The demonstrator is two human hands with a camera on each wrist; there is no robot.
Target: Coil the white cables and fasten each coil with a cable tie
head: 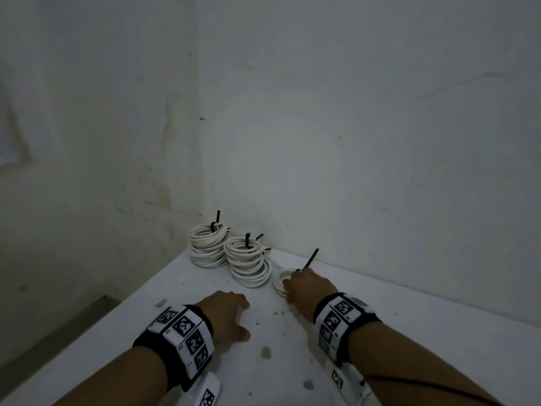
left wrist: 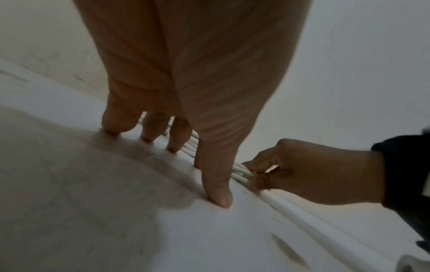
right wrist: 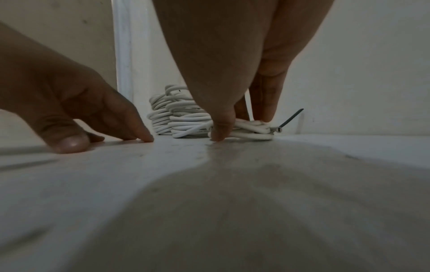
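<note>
Head view showed the right hand (head: pixel 307 284) gripping a tied white coil (head: pixel 280 281); the left hand (head: pixel 227 313) rested spread-fingered, holding nothing, on the surface (head: pixel 409 332).

Stained white table (head: pixel 380 332) in a corner of scuffed pale walls (head: pixel 351 112).

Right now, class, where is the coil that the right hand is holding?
In the head view the single coil lies on the white table under the right hand, right of the two stacks of tied coils in the wall corner.
</note>
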